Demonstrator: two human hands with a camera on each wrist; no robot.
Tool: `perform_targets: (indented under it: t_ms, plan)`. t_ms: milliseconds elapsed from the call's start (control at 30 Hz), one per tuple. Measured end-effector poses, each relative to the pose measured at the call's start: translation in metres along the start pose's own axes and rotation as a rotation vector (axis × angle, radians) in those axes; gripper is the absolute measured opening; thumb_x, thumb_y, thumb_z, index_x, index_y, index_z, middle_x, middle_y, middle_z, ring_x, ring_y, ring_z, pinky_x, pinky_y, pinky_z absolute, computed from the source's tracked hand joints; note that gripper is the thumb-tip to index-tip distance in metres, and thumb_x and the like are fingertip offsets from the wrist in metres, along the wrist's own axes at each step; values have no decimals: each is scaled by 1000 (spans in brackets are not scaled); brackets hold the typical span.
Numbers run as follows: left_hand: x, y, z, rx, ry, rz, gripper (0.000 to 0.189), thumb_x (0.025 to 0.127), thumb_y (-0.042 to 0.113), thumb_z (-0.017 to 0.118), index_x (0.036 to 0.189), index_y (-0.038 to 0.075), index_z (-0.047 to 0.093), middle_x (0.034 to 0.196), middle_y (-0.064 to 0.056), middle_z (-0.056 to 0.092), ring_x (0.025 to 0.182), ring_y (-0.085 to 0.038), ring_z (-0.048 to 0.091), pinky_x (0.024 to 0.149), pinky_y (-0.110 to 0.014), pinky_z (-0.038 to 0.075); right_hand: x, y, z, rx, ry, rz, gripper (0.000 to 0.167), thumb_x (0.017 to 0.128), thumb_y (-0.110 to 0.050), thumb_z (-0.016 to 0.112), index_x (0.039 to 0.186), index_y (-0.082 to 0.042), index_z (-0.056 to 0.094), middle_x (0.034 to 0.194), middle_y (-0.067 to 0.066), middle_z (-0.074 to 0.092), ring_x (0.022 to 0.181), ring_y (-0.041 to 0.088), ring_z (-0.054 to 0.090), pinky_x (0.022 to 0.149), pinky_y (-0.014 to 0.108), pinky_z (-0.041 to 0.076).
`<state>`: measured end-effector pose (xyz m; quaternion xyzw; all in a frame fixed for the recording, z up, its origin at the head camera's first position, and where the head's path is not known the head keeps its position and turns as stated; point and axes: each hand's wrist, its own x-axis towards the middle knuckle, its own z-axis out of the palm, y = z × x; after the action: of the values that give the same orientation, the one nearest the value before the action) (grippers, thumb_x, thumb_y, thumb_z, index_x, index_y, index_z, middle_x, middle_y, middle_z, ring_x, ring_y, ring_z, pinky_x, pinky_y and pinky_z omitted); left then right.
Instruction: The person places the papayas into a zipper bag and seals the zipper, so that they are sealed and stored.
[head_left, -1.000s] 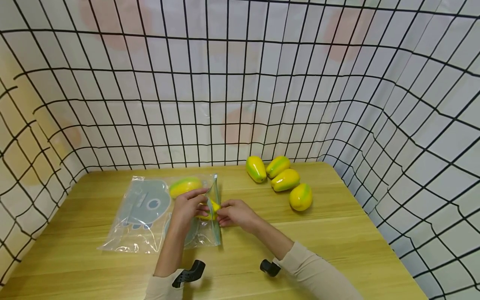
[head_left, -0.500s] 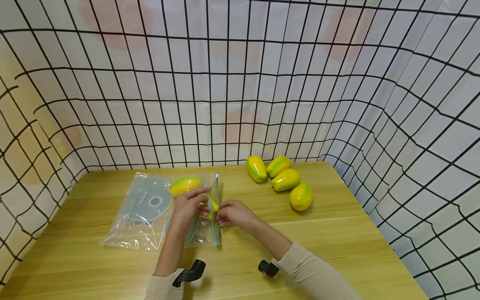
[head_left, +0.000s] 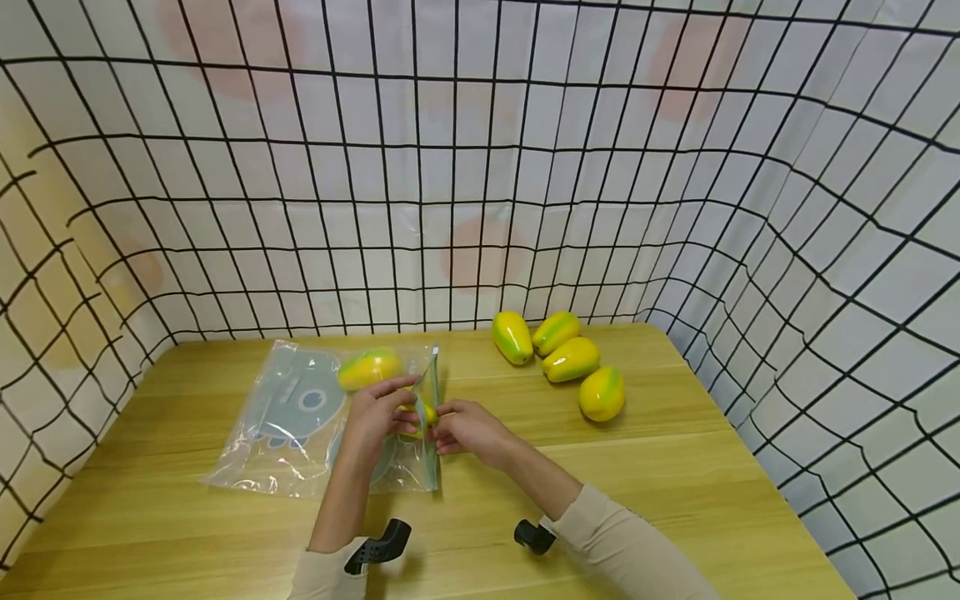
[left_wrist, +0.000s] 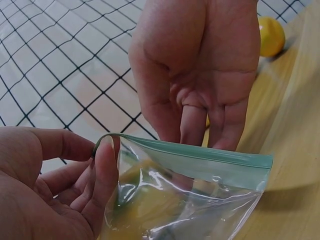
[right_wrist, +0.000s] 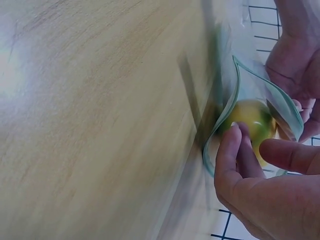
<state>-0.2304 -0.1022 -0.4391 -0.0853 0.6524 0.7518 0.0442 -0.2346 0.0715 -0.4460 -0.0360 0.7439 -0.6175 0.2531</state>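
A clear zip bag (head_left: 258, 467) with blue-grey cartoon prints and a green zip edge lies flat on the table, its mouth facing right. One glossy yellow-green papaya (head_left: 371, 367) is inside it. My left hand (head_left: 377, 412) pinches the upper rim of the mouth between thumb and fingers, lifting it. A second papaya (right_wrist: 252, 117) sits just within the gaping mouth. Behind it is my right hand (head_left: 472, 431), its fingers fairly straight and reaching into the opening; the fingertips (right_wrist: 233, 132) are at the fruit. Exact contact is hard to tell.
Several more papayas (head_left: 572, 360) lie loose at the back right of the wooden table (head_left: 675, 500). Black wire mesh (head_left: 480, 200) with a pale sheet behind it walls the back and sides. A black camera mount (head_left: 381, 547) juts from the left wrist.
The second papaya has slid slightly left, deeper into the bag, with my right hand following. The bag's far-left part has shifted a little. My left hand stays put.
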Motion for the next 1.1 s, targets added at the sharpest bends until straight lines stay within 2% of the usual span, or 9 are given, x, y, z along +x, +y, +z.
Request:
perform_targets:
  t_ms: [133,333,600,1100]
  plan:
    - [-1,1,0,5,-4,2,35,93,2,60,128,-1,68,86,-6,67,58,-13,65,54,-24,58,-1,-3,1,-2,-2,4,53,92,-7,56,143,7,47,108,17,70,88,21,66,85,36,61]
    - [-1,1,-1,3,-18,19,36,94,3,60,129,-2,67,86,-6,64,58,-14,66,53,-23,58,0,-3,5,9,-1,8,51,92,-7,57,140,8,49,108,18,69,86,20,65,85,37,61]
    - [-1,0,0,-14,-24,4,36,95,4,60,129,-2,67,85,-6,63,57,-13,66,52,-22,57,-1,-6,7,0,7,20,53,92,-10,60,141,6,51,117,14,63,90,20,63,90,40,60]
    - [-2,-1,-2,-14,-27,4,36,95,5,61,130,-1,67,88,-7,63,57,-13,65,53,-23,58,2,-5,3,-20,-10,21,50,93,-9,58,142,2,54,116,14,64,92,22,64,88,39,60]
